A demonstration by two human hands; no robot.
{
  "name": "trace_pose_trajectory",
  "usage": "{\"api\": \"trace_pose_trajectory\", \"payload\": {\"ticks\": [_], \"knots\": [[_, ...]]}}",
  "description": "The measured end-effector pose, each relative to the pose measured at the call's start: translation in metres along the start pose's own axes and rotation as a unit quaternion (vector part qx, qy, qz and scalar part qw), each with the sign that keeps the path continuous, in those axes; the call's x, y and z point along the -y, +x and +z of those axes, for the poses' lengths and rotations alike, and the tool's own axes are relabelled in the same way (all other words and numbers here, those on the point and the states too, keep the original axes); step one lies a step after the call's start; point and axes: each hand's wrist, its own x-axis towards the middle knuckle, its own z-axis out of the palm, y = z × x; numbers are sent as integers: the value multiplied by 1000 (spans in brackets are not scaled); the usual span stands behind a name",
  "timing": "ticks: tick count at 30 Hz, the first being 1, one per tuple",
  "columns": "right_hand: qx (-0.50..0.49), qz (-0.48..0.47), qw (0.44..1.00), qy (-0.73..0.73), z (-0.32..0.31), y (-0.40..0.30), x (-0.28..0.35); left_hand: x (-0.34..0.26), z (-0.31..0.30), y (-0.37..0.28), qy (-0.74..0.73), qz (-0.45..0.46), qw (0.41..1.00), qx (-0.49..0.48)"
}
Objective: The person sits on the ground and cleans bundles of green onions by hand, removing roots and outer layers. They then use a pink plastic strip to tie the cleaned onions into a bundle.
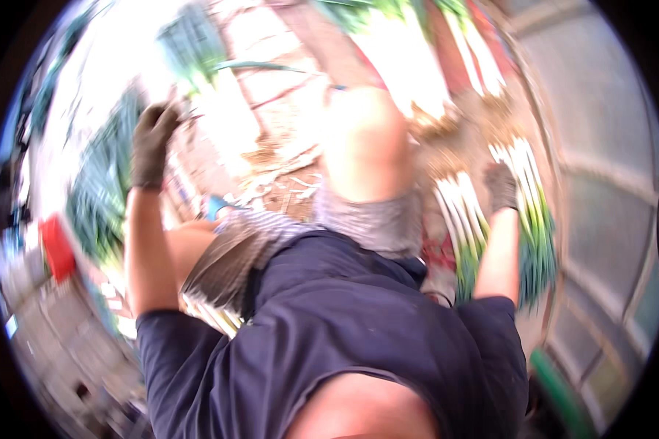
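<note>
My left hand point(155, 137), in a dark work glove, is raised at the left with its fingers curled. Blur hides whether it holds anything. It is nearest to a pile of leeks with blue-green leaves point(101, 181) on its left, while a bundle of leeks point(225, 115) with bright white stems lies to its right. My right hand point(501, 185), also gloved, is low between two groups of leeks. Its fingers are at the white stems of the right group point(531, 192); I cannot make out a grip. The other group point(461, 208) lies nearer my leg, roots pointing away from me.
A large bundle of leeks point(403, 66) and a smaller one point(475, 55) lie ahead on the right. Root scraps point(285, 189) litter the ground before me. Translucent panels point(604, 110) form a wall at the right. A red object point(59, 248) stands far left.
</note>
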Motion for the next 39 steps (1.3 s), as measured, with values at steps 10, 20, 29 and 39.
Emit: {"api": "trace_pose_trajectory", "payload": {"ticks": [10, 20, 29, 39], "knots": [[433, -243, 852, -166, 336, -103, 386, -3, -16, 7, -268, -80, 937, -210], [490, -300, 659, -485, 669, -139, 159, 32, -63, -33, -357, -124, 887, -267], [437, -92, 804, -392, 730, -164, 134, 37, -79, -29, -226, -168, 929, -238], [574, 203, 793, -13, 607, -142, 274, 31, -62, -14, -384, -165, 885, -204]]}}
